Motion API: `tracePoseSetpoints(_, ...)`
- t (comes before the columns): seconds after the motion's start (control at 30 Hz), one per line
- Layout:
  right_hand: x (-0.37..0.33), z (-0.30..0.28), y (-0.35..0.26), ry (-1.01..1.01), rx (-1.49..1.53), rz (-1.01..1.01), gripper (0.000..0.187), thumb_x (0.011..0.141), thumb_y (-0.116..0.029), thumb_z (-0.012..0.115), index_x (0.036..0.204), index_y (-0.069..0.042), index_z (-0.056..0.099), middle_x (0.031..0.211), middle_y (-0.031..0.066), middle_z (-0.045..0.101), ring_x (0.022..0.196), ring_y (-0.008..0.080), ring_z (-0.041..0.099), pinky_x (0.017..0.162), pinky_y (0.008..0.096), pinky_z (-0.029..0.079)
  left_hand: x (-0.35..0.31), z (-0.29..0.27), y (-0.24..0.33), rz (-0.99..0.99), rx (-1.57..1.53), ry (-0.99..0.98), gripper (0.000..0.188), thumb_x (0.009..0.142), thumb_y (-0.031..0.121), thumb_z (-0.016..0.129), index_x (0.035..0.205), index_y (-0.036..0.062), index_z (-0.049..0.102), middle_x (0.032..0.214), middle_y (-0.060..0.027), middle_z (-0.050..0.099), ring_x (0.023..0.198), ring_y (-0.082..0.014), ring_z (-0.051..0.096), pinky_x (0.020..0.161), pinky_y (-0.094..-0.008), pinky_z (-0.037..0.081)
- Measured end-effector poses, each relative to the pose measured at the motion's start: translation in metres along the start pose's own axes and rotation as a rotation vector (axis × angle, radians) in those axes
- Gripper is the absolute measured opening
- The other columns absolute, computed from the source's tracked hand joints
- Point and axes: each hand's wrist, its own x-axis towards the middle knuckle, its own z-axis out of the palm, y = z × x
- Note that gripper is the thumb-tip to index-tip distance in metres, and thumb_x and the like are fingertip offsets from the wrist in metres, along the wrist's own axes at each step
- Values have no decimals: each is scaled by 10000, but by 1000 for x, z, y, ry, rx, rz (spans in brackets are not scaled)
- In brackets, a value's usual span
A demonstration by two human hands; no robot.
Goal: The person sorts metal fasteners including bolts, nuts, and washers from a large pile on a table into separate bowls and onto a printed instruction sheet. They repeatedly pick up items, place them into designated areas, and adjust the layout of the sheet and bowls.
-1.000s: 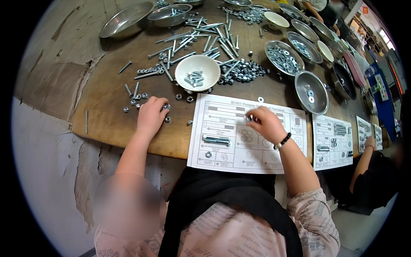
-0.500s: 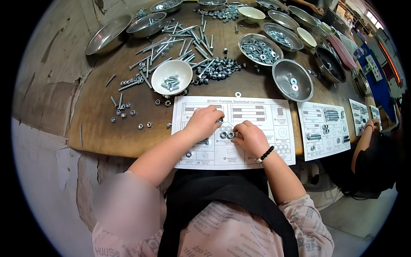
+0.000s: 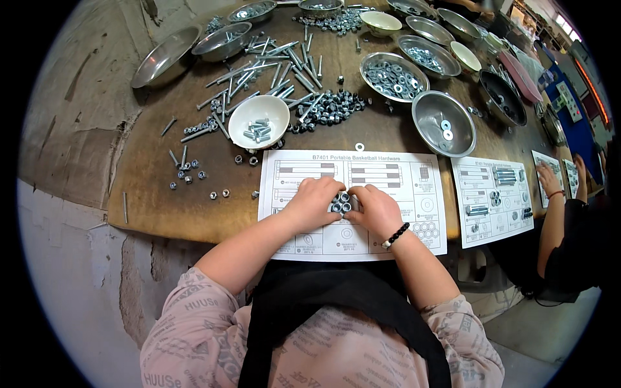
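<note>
A small cluster of lock nuts (image 3: 341,205) sits on the printed hardware sheet (image 3: 414,169), near its middle. From the left, my left hand (image 3: 315,202) curls its thumb and fingers against the cluster. My right hand (image 3: 375,210), with a black bead bracelet (image 3: 396,236) at the wrist, presses its fingertips in from the other side. The nuts are squeezed between both hands, and some are partly hidden by fingers. Under my left forearm, part of the sheet is covered.
A white bowl (image 3: 259,121) of short bolts stands beyond the sheet, beside loose long bolts (image 3: 246,77) and a heap of nuts (image 3: 333,108). Metal bowls hold washers (image 3: 394,81) and two washers (image 3: 446,129). At right, a co-worker's hands (image 3: 551,180) are over other sheets.
My left hand has come down and toward me, to the near left side of the nuts. Both hands now enclose a fuller cluster. A co-worker's hand has moved over a sheet.
</note>
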Motion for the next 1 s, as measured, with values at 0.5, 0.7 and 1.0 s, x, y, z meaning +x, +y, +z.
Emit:
tracePoseSetpoints(0.5,40,-48,17,-114,156,-101,303,730,-227,674,988,-87,598,842,95,579,798,247,566,707,340,459,30,-96,-51,-40,80,336,348,717,161,658,1023,33,552,923,-114,558,795,-245,556,714,-325,457)
tracePoseSetpoints(0.7,119,-48,12,7,-5,-255,227,753,-213,637,949,-100,610,892,96,571,858,270,560,743,364,451,81,-165,-136,-313,253,389,389,726,190,647,1066,30,546,1014,-133,572,903,-255,581,778,-350,465)
tracePoseSetpoints(1.0,233,-16,-17,138,-275,-341,316,710,-187,658,1000,-81,590,1030,89,553,987,280,517,835,364,436,143,-169,-204,-503,419,-218,496,634,428,704,938,39,652,923,-152,641,855,-276,610,752,-352,477)
